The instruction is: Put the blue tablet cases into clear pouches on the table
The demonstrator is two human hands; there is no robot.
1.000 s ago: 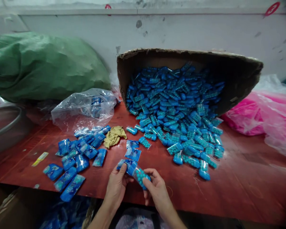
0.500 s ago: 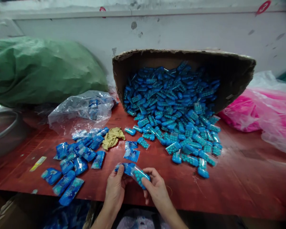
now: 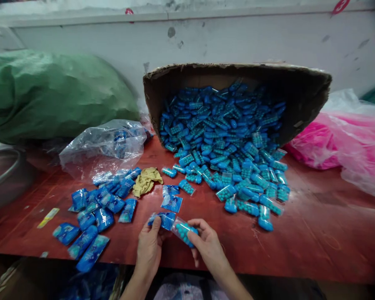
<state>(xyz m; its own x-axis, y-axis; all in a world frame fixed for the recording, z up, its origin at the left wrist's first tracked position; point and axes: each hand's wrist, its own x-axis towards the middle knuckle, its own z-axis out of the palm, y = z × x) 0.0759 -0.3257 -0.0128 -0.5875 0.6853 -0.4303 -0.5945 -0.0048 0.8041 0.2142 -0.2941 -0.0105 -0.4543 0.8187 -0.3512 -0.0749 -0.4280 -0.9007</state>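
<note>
My left hand (image 3: 149, 246) pinches a flat blue printed wrapper (image 3: 165, 219) at the near edge of the red table (image 3: 315, 241). My right hand (image 3: 208, 246) grips a small clear packet of blue beads (image 3: 183, 230), held against that wrapper's open end. Both hands are close together. Two more empty blue wrappers (image 3: 171, 203) lie just beyond them. A tipped cardboard box (image 3: 303, 89) at the back spills a heap of bead packets (image 3: 228, 146) onto the table. At the left lies a group of wrapped blue packets (image 3: 96, 208).
A crumpled yellow-tan glove (image 3: 146, 180) lies mid-table. A clear plastic bag (image 3: 106, 143) sits behind the wrapped packets, a green sack (image 3: 53, 93) at back left, a metal basin (image 3: 4, 173) at far left, pink-filled plastic bags (image 3: 346, 146) at right. A white wall closes the back.
The view has shifted slightly right and down. My hands stay together on the wrapper and bead packet, with only small finger movements.
</note>
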